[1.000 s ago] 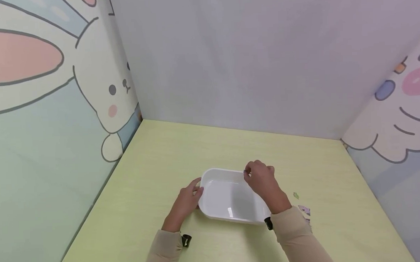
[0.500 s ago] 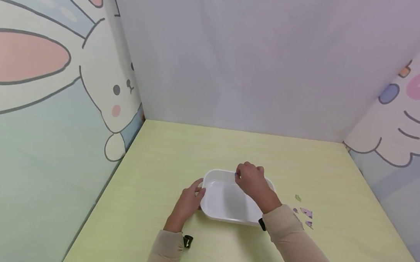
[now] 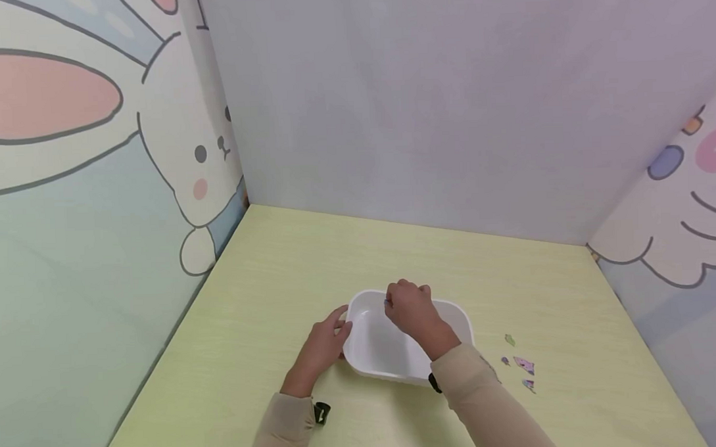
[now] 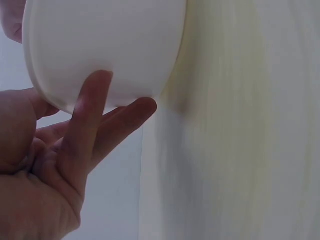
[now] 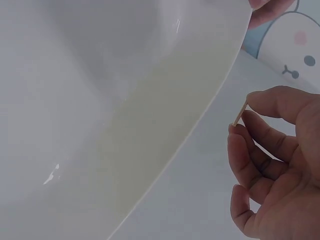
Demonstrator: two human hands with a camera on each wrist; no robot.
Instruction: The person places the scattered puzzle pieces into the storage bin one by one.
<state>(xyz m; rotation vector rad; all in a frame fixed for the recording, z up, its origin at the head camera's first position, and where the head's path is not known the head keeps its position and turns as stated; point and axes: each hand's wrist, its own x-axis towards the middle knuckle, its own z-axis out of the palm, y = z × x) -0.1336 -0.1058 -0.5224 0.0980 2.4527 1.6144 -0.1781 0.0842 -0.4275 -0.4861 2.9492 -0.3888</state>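
A white rectangular basin (image 3: 377, 348) with rounded corners stands on the table. At its left end my left hand (image 3: 318, 350) grips the rim, thumb over the edge and fingers along the outer wall, as the left wrist view shows. My right hand (image 3: 411, 310) is over the basin near its far rim. Between thumb and fingertips it pinches a small thin flat piece (image 5: 240, 113), seen edge-on with a pale wood-coloured edge in the right wrist view. Its face is mostly hidden, with a hint of blue in the head view.
Right of the basin lie a small green piece (image 3: 509, 340), a pink-purple piece (image 3: 525, 365), a tiny purple piece (image 3: 505, 361) and a blue-and-purple one (image 3: 529, 385). Another is partly behind the right sleeve (image 3: 476, 384). A grey wall (image 3: 407, 116) rises behind the table.
My right hand has moved left over the basin, still pinching the small piece. More of the loose pieces show beside the right sleeve. The left hand keeps its grip on the rim.
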